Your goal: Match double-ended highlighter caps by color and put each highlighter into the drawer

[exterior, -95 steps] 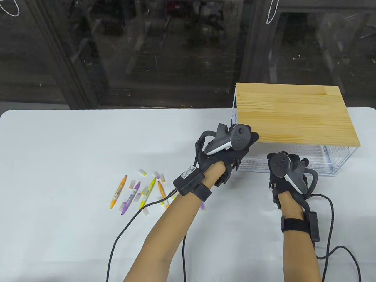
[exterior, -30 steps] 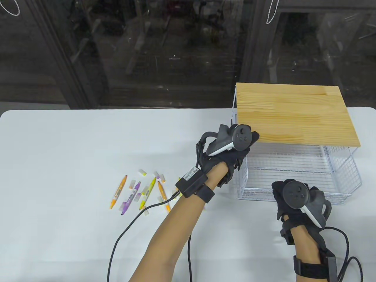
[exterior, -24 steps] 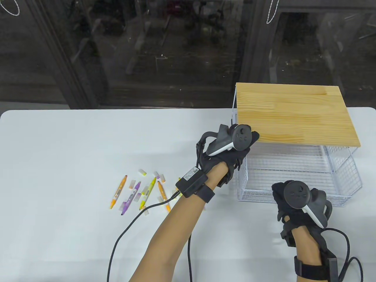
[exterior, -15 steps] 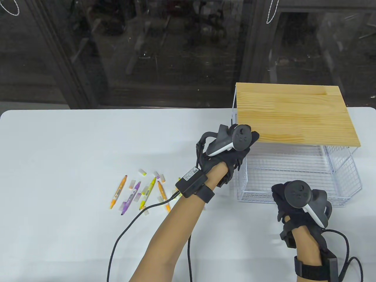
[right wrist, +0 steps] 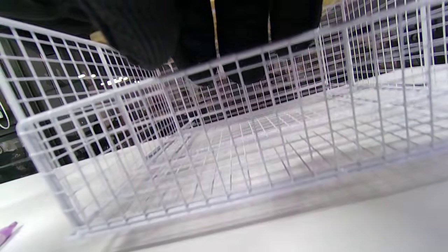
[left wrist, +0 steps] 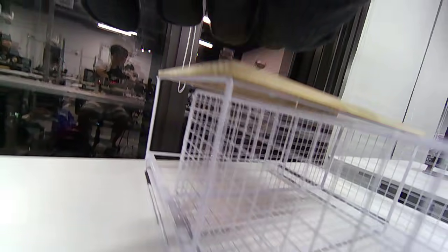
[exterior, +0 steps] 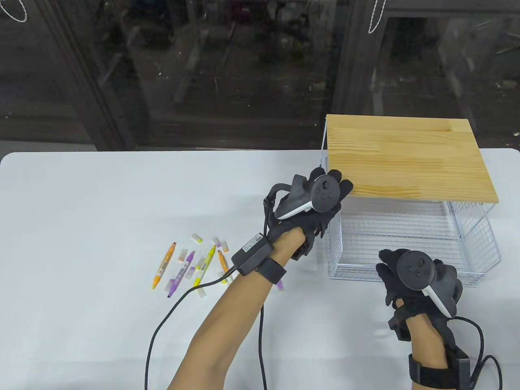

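A white wire drawer (exterior: 479,239) stands pulled out toward me from under a wooden top (exterior: 406,154). It holds nothing. My left hand (exterior: 330,183) hovers at the top's front-left corner with fingers (left wrist: 182,8) spread and holding nothing. My right hand (exterior: 386,266) is at the drawer's front rim (right wrist: 245,64); its fingers (right wrist: 241,35) hang straight over the rim, tips just inside. Uncapped highlighters lie at the left: an orange one (exterior: 164,266), a purple one (exterior: 180,274), a yellow one (exterior: 204,267) and a second orange one (exterior: 222,262), with loose caps (exterior: 197,237) among them.
Another purple highlighter (exterior: 280,285) (right wrist: 7,231) lies beside my left forearm. Black cables (exterior: 162,329) trail from both wrists across the white table (exterior: 81,195) to its near edge. Behind the table is a dark glass wall (exterior: 203,73).
The drawer slid out toward me and has stopped. My right hand shifted slightly right and its fingers loosened. My left hand lifted off the wooden top and moved a little left.
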{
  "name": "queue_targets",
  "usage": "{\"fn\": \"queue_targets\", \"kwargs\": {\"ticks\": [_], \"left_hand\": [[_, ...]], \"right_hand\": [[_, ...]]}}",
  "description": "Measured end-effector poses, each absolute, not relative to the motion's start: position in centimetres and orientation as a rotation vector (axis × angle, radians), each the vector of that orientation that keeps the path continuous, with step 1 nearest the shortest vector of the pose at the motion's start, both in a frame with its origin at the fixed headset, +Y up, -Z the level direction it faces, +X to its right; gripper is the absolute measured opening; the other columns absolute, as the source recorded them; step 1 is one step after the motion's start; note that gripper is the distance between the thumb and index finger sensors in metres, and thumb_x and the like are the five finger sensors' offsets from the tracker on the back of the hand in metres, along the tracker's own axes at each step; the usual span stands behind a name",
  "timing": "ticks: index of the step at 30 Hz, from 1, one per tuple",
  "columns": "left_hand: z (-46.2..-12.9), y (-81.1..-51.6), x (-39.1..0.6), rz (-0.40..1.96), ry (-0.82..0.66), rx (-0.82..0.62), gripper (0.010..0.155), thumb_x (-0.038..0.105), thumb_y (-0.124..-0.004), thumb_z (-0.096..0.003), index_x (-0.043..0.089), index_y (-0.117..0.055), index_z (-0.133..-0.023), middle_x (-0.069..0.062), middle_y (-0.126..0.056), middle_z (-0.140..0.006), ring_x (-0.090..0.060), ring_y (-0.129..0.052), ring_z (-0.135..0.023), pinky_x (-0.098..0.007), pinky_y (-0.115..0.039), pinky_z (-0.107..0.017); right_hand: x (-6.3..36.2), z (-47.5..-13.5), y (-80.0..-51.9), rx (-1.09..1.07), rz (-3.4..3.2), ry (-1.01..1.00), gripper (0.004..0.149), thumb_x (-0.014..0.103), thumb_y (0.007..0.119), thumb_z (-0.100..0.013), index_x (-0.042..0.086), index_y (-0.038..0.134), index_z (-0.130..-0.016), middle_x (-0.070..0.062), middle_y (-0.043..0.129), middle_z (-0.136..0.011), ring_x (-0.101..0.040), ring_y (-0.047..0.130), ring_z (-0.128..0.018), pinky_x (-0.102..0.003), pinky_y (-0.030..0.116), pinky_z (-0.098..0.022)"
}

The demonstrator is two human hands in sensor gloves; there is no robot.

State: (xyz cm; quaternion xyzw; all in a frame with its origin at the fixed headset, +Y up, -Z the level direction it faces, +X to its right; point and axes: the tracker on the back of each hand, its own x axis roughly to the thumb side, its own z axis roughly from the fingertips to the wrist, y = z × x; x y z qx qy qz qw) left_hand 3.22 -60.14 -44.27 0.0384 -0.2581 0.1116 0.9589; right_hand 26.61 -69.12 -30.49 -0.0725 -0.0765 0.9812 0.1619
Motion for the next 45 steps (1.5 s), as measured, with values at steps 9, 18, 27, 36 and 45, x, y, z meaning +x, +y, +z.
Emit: {"fn": "queue_targets", "kwargs": {"ticks": [9, 18, 27, 36, 45], "left_hand": [[-41.5, -59.0, -7.0, 0.285, -0.443, 0.152, 0.062, 0.053, -0.073, -0.0408, 0.040, -0.070, -0.101, 0.006, -0.073, -0.112, -0.032, -0.068, -0.102, -0.061, -0.067, -0.064], [-37.9, -59.6, -17.0, 0.325, -0.352, 0.215, 0.062, 0.054, -0.073, -0.0409, 0.038, -0.073, -0.101, 0.003, -0.078, -0.110, -0.034, -0.073, -0.099, -0.062, -0.068, -0.062], [-34.9, -60.9, -24.3, 0.328, -0.242, 0.227, 0.062, 0.054, -0.073, -0.0414, 0.037, -0.075, -0.100, 0.001, -0.080, -0.109, -0.036, -0.075, -0.098, -0.063, -0.069, -0.061], [-33.5, -63.7, -28.5, 0.368, -0.165, 0.207, 0.062, 0.054, -0.074, -0.0415, 0.037, -0.075, -0.101, 0.001, -0.080, -0.109, -0.037, -0.073, -0.099, -0.064, -0.067, -0.062], [-33.0, -66.5, -29.6, 0.405, -0.137, 0.174, 0.061, 0.053, -0.074, -0.0416, 0.035, -0.076, -0.100, 0.000, -0.081, -0.108, -0.037, -0.073, -0.099, -0.064, -0.067, -0.061]], "right_hand": [[25.5, -30.1, -66.3, -0.208, 2.859, -0.390, 0.047, 0.045, 0.076, -0.047, 0.027, 0.091, -0.088, -0.008, 0.087, -0.096, -0.047, 0.071, -0.088, -0.073, 0.048, -0.062], [22.9, -28.5, -61.9, -0.188, 2.912, -0.559, 0.049, 0.043, 0.074, -0.048, 0.025, 0.085, -0.093, -0.010, 0.084, -0.095, -0.044, 0.073, -0.083, -0.064, 0.061, -0.059], [18.2, -26.3, -57.0, -0.054, 2.903, -0.680, 0.049, 0.043, 0.074, -0.049, 0.023, 0.086, -0.092, -0.011, 0.087, -0.092, -0.044, 0.078, -0.079, -0.061, 0.065, -0.057], [9.9, -25.9, -55.2, 0.218, 2.902, -0.646, 0.048, 0.044, 0.074, -0.049, 0.024, 0.086, -0.091, -0.010, 0.089, -0.091, -0.042, 0.081, -0.076, -0.059, 0.068, -0.057], [4.1, -29.2, -60.0, 0.396, 2.833, -0.426, 0.049, 0.045, 0.074, -0.049, 0.025, 0.086, -0.091, -0.008, 0.089, -0.090, -0.041, 0.083, -0.076, -0.056, 0.072, -0.055]]}}
